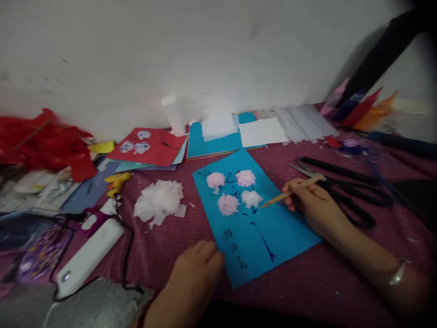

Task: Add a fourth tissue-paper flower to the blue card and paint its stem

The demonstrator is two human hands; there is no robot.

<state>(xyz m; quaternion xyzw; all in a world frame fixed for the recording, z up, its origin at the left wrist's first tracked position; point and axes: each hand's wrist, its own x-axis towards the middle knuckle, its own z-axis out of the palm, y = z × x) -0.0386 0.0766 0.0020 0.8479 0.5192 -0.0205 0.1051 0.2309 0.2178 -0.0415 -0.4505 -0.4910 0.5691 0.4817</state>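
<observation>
A blue sheet (283, 237) lies on the maroon cloth, with pink and white fluffy paper flowers (228, 205), dark blue strokes and handwritten characters on it. My right hand (312, 200) is closed on a thin wooden stick (282, 197) over the sheet's right part; the stick's tip points left, close to the white flower (251, 199). My left hand (198, 269) rests by the sheet's lower left edge, its fingers curled; whether anything is in them is hidden. To the left sits a pile of white paper pieces (160, 200).
Black-handled scissors (355, 196) and pliers lie at the right. Behind are a red card (150, 155), blue and white sheets (262, 132) and a white bottle (173, 114). A yellow glue gun (116, 182) and white power bank (90, 257) are left; coloured paint tubes (362, 107) stand back right.
</observation>
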